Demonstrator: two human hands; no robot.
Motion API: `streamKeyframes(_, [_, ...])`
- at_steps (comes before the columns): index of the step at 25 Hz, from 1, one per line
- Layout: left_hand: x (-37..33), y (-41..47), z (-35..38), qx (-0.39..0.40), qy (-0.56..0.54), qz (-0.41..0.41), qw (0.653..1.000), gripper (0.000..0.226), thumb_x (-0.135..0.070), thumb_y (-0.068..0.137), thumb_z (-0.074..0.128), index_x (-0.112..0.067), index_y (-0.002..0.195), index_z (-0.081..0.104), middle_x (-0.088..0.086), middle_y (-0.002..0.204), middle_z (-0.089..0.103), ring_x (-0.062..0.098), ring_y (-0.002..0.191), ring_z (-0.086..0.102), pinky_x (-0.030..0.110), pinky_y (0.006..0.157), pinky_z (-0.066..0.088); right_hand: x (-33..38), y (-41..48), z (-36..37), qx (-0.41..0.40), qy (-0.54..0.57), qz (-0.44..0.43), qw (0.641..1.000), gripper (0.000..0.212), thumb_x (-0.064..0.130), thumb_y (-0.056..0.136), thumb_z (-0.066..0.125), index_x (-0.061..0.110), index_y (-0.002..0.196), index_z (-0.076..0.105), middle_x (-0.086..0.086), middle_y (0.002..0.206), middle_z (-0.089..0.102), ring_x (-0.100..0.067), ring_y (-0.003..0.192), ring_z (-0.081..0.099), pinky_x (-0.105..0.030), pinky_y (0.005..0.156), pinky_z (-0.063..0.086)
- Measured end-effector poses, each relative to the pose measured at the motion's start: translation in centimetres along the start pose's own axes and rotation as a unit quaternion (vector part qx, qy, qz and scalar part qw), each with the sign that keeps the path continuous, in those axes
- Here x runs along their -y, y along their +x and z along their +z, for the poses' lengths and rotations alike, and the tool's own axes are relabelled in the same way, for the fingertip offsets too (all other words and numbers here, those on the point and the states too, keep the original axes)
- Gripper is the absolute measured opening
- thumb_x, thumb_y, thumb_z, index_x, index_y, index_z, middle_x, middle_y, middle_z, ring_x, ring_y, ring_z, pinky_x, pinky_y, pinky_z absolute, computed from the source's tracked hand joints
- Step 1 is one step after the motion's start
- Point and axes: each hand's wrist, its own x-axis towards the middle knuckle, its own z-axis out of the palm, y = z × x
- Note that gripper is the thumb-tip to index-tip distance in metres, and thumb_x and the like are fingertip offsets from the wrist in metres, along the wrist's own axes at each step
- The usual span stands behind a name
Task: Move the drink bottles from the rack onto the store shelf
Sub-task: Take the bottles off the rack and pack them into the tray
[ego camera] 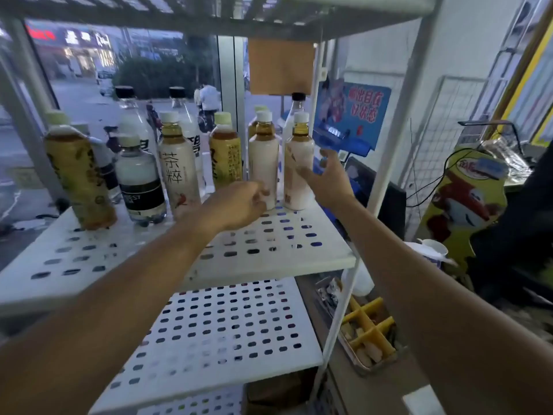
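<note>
Several drink bottles stand along the back of a white perforated shelf (269,259). Two white-labelled tea bottles stand at the right: one (263,157) and another (299,157) beside it. My left hand (239,205) is low in front of the first, fingers loosely curled near its base; whether it touches is blurred. My right hand (329,178) is spread open just right of the second bottle, fingertips close to its label. Further left stand a yellow-labelled bottle (226,151), a white tea bottle with dark characters (178,169), a dark-banded water bottle (140,181) and a yellow-green bottle (76,172).
A lower perforated shelf (227,330) sits beneath. A white upright post (389,163) borders the shelf at right. Beyond it are a blue sign (353,109), a yellow cartoon figure (466,211) and a yellow divider tray (371,333). Glass with a street view is behind.
</note>
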Motion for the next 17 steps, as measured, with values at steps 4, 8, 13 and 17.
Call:
streamKeyframes(4, [1.9,2.5,0.3,0.017,0.086,0.032,0.996,0.033,-0.032,0.095,0.051,-0.024,0.127,0.055,0.000,0.124,0.060,0.018,0.102,0.056,0.035,0.086,0.050,-0.3,3.1,2.0,-0.018,0.139,0.025,0.990,0.097,0.041,0.078,0.080,0.021,0.152,0.021,-0.003,0.143,0.048,-0.019,0.126,0.052,-0.036,0.101,0.045])
streamKeyframes(8, [3.5,3.5,0.5,0.019,0.107,0.050,0.993,0.032,-0.034,0.092,0.048,-0.027,0.122,0.059,0.000,0.126,0.061,0.022,0.111,0.056,0.037,0.090,0.050,-1.1,5.4,4.0,-0.048,0.111,0.010,0.993,0.079,0.044,0.072,0.078,0.025,0.136,0.038,0.003,0.121,0.061,-0.015,0.108,0.062,-0.044,0.096,0.052])
streamKeyframes(13, [3.4,3.6,0.6,-0.010,0.063,0.061,0.996,0.031,-0.031,0.094,0.051,-0.025,0.122,0.060,-0.002,0.119,0.063,0.018,0.103,0.058,0.034,0.087,0.050,-1.2,5.4,4.1,-0.081,0.095,0.027,0.992,0.061,0.045,0.077,0.077,0.020,0.123,0.046,0.004,0.111,0.064,-0.013,0.099,0.064,-0.044,0.091,0.054])
streamKeyframes(17, [2.5,3.2,0.4,-0.013,0.013,0.043,0.999,0.037,-0.033,0.094,0.053,-0.024,0.129,0.053,-0.003,0.117,0.063,0.015,0.095,0.058,0.033,0.085,0.050,-1.0,3.6,3.0,-0.054,0.162,0.022,0.985,0.055,0.045,0.072,0.079,0.022,0.115,0.053,0.001,0.107,0.067,-0.016,0.098,0.067,-0.048,0.089,0.057])
